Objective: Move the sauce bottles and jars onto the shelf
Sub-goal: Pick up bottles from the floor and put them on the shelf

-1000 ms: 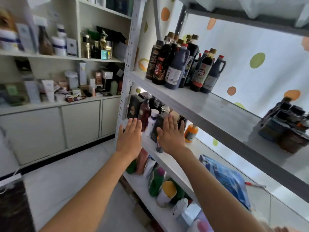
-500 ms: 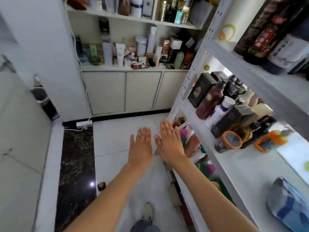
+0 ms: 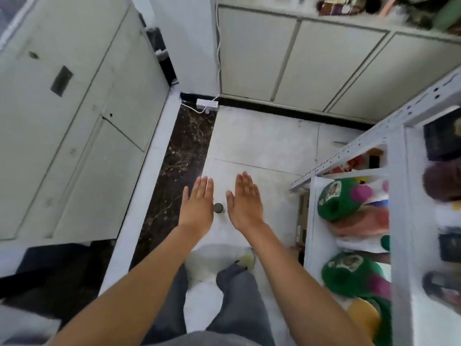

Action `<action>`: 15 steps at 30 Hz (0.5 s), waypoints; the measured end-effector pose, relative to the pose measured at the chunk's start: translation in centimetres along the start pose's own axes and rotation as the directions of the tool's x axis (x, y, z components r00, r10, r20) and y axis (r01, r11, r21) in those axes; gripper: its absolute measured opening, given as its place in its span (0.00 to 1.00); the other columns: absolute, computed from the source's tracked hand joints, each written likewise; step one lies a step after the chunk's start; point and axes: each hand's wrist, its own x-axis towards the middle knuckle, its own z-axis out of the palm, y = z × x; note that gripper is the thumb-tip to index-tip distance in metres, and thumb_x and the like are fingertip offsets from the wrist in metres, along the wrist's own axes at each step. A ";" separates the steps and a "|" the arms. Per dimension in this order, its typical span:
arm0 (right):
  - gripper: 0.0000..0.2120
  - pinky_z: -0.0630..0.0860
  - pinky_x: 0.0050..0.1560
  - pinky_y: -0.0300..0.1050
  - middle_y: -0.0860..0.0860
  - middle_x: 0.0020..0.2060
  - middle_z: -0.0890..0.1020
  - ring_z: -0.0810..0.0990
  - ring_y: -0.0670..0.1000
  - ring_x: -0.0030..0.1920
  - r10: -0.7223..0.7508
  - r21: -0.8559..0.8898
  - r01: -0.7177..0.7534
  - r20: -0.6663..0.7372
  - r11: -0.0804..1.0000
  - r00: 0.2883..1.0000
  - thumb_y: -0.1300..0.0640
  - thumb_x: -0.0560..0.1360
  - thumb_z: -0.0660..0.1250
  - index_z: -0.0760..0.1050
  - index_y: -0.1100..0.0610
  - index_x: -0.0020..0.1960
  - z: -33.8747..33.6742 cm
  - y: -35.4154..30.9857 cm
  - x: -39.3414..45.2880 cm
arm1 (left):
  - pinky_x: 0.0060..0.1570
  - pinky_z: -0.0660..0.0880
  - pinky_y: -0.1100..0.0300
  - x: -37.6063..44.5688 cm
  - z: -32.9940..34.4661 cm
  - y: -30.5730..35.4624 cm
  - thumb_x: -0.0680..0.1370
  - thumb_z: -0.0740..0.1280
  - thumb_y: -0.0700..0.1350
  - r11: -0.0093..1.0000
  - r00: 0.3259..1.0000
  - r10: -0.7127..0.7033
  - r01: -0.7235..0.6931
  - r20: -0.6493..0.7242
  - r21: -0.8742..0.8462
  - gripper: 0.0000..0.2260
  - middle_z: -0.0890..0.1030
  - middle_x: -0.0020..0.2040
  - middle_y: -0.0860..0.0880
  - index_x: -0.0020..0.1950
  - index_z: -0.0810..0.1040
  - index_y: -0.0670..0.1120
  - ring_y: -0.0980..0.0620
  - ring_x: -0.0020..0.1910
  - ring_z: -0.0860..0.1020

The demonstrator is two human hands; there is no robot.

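Observation:
A small dark-capped bottle or jar (image 3: 218,208) stands on the white floor tile, seen from above between my two hands. My left hand (image 3: 198,204) is flat and open just left of it, partly covering its edge. To its right my right hand (image 3: 245,201) is also flat, fingers together, palm down, holding nothing. The white metal shelf (image 3: 396,171) rises at the right edge, with green-capped containers (image 3: 334,203) on its lower levels.
White cabinets (image 3: 311,61) line the far wall, with a power strip (image 3: 207,104) and cable on the floor below. A pale door or panel (image 3: 74,116) fills the left side beside a dark marble strip (image 3: 179,156). My legs and shoes (image 3: 245,255) are below.
My view has swung down from the shelves to the floor. Both hands have dropped from the shelf edge and now hover over the floor on either side of a small dark-capped container.

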 end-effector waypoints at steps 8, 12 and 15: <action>0.29 0.46 0.79 0.49 0.54 0.80 0.46 0.47 0.53 0.80 0.090 0.083 -0.110 0.216 0.990 0.972 0.47 0.85 0.46 0.42 0.58 0.81 9.9 0.3 4.2 | 0.75 0.54 0.43 5.9 7.9 -3.0 0.84 0.49 0.43 0.924 0.974 -0.206 0.225 0.094 -0.310 0.26 0.45 0.80 0.49 0.79 0.43 0.45 0.49 0.78 0.42; 0.30 0.50 0.78 0.51 0.55 0.80 0.46 0.49 0.55 0.80 0.185 0.030 -0.210 0.359 0.977 0.915 0.46 0.85 0.46 0.42 0.58 0.81 15.7 1.6 7.8 | 0.76 0.53 0.49 9.4 14.4 -4.9 0.85 0.49 0.45 0.854 0.951 -0.249 0.304 0.183 -0.422 0.25 0.45 0.80 0.48 0.79 0.43 0.44 0.47 0.78 0.42; 0.30 0.55 0.77 0.52 0.56 0.80 0.48 0.52 0.56 0.79 0.222 0.034 -0.259 0.419 0.965 0.881 0.46 0.84 0.48 0.43 0.58 0.81 20.1 2.6 10.4 | 0.76 0.55 0.49 12.0 18.9 -7.2 0.84 0.49 0.48 0.872 0.924 -0.266 0.351 0.274 -0.340 0.26 0.45 0.80 0.49 0.79 0.41 0.46 0.47 0.79 0.43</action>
